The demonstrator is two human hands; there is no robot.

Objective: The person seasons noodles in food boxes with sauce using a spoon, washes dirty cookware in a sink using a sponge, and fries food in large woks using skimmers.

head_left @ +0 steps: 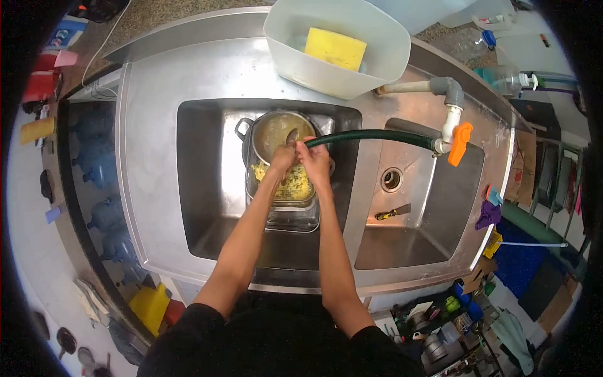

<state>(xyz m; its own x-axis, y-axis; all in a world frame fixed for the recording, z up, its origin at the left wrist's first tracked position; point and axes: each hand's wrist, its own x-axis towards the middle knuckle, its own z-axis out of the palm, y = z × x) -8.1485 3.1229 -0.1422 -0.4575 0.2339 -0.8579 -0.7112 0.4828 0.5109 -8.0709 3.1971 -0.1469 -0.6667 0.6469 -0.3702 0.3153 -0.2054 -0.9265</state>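
Note:
My left hand (283, 159) is closed on a metal spoon (292, 134), its bowl over the pot. In my right hand (316, 164) is the free end of a dark green hose (370, 134), close beside the spoon. Below both hands a metal pot (259, 139) with side handles stands in the left sink basin (207, 188), with cloudy liquid inside. Nearer to me, a glass dish (252, 190) holds yellow food scraps with dark bits (294, 186). My wrists hide part of the dish. Whether water runs from the hose I cannot tell.
The hose joins a tap with an orange handle (461, 143) at the right. A yellow-and-black-handled knife (394, 213) lies in the right basin (402, 245). Behind the sink, a white plastic tub (286, 38) holds a yellow sponge (336, 48). Large blue water bottles (103, 169) stand at the left.

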